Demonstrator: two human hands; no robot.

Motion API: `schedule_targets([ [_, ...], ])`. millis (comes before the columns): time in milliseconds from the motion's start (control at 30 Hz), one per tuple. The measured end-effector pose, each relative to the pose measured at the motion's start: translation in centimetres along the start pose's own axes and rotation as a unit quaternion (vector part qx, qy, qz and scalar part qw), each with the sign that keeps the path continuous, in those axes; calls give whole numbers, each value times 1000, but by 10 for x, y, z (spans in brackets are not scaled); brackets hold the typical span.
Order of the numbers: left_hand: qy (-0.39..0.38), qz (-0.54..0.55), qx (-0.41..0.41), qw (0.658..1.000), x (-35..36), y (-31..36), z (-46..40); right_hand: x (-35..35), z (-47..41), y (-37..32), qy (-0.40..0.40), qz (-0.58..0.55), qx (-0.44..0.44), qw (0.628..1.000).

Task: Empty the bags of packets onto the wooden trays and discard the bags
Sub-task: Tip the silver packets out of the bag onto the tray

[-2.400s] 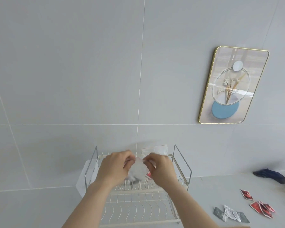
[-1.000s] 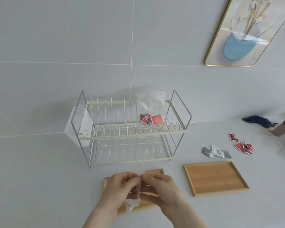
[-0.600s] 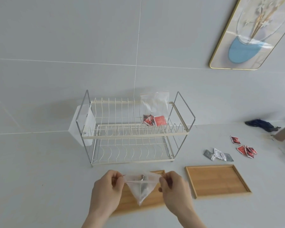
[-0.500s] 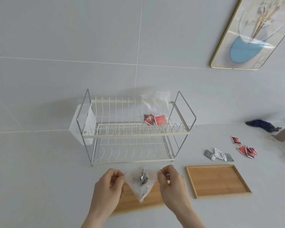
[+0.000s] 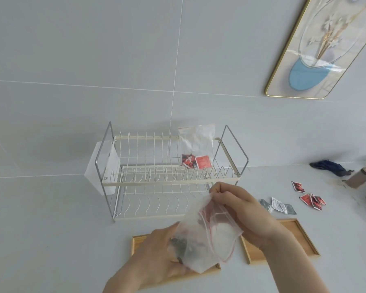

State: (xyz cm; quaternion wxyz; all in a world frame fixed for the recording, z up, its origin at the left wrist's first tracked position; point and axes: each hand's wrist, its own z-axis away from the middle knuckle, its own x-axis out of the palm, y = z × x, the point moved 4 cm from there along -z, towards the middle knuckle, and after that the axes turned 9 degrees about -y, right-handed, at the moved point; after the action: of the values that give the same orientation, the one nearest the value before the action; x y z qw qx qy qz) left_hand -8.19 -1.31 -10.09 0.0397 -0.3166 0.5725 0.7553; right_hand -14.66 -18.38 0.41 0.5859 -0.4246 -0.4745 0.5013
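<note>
Clear zip bag of dark packets gripped between left hand and right hand, above two wooden trays.

Nearest, left tray and right tray near worktop's front edge; behind, wire dish rack holding second bag; loose packets toward right edge.

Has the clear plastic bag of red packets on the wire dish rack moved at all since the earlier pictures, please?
No. The clear plastic bag of red packets leans in the same right-hand slots of the white wire dish rack.
</note>
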Motion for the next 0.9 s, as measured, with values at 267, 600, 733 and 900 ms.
schedule_targets([
  [267,155,269,21,950,0,0,2,-29,0,102,128,-154,2,980],
  [600,139,334,-69,930,33,-35,-6,12,-7,178,182,-222,14,958],
  [733,248,389,-128,878,16,-70,11,-16,3,170,203,-139,46,968],
  [900,257,193,-97,942,-12,-80,17,-44,5,151,160,67,67,983],
])
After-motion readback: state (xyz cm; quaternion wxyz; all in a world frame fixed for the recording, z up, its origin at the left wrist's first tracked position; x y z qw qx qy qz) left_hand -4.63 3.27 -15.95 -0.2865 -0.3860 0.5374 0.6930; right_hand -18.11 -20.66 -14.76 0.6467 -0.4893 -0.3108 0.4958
